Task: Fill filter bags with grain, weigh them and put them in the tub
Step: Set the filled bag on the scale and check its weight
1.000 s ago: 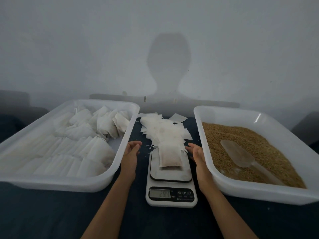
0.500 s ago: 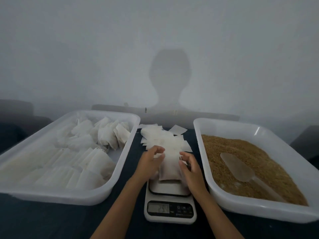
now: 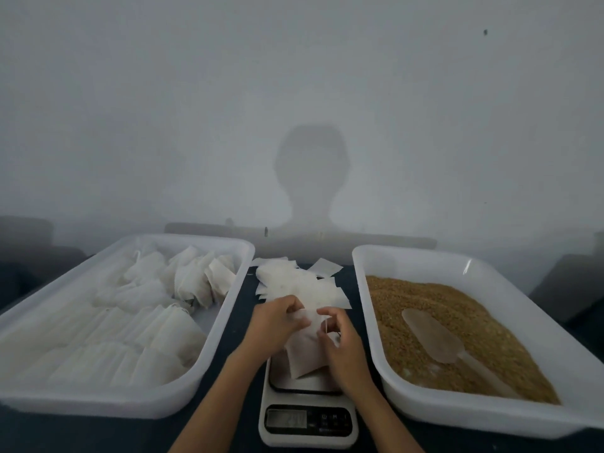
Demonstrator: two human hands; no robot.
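Both hands pinch the top of the filled bag (image 3: 305, 349): left hand (image 3: 277, 323), right hand (image 3: 340, 346). The bag hangs lengthwise over the scale (image 3: 307, 416); the tub (image 3: 209, 371) of bags lies left, nearer the left hand.

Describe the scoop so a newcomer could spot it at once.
Find the right tub, the one holding brown grain. The scoop lies on the grain, bowl toward the wall. It is the only clear plastic tool there.
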